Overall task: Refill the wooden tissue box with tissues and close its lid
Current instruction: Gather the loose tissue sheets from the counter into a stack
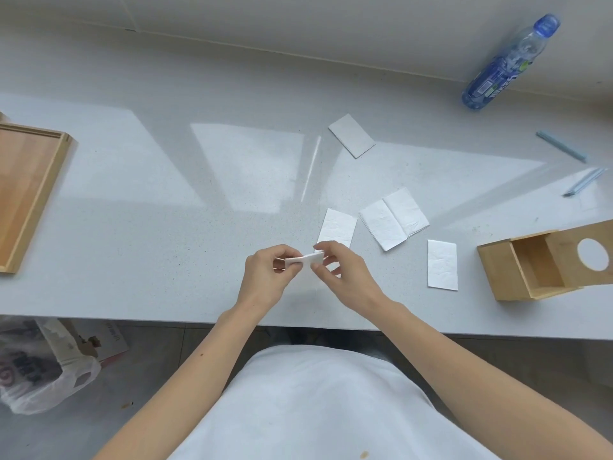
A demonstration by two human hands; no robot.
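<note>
A small folded white tissue is pinched between my left hand and my right hand, just above the table's near middle. Three more folded tissues lie on the white table: one behind my right hand, a half-opened one further right, and one beside the wooden tissue box. The box lies at the right edge with its inside showing. Its lid, with a round hole, is slid partly aside.
A grey card lies further back. A blue water bottle stands at the back right, with pale blue strips near it. A wooden tray sits at the left edge. A plastic bag lies on the floor.
</note>
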